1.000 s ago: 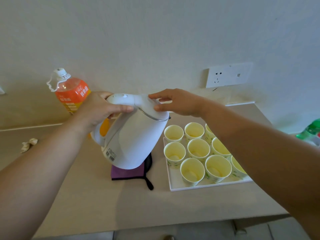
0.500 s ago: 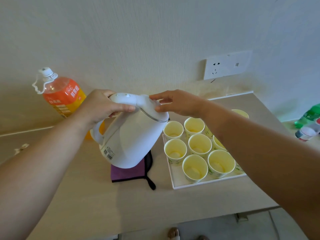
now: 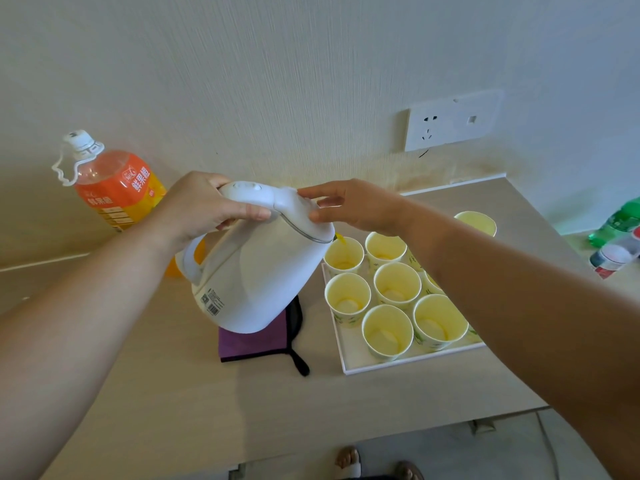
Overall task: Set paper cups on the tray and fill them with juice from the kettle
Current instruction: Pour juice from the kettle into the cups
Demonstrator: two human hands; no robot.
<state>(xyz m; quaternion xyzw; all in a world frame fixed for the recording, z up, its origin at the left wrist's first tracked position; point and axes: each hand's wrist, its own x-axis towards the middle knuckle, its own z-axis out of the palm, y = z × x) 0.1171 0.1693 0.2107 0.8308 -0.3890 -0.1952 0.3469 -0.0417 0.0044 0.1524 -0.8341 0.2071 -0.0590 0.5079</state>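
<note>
Juice [image 3: 343,240] pours from the tilted kettle [image 3: 256,278] into the back-left cup [image 3: 344,259] on the tray [image 3: 349,362]. The left hand [image 3: 204,209] curls its fingers round the handle [image 3: 242,194]; the right hand [image 3: 356,206] touches the lid [image 3: 298,206] with nearly straight fingers.

The kettle [image 3: 263,271] is showing smooth white plastic with a soft gloss and a thin metal ring [image 3: 304,234]. The paper cups [image 3: 388,332] are looking matt, the white tray [image 3: 349,358] smooth. The purple pad [image 3: 249,344] is looking like cloth. The wall [image 3: 277,81] is showing a fine, rough texture.
</note>
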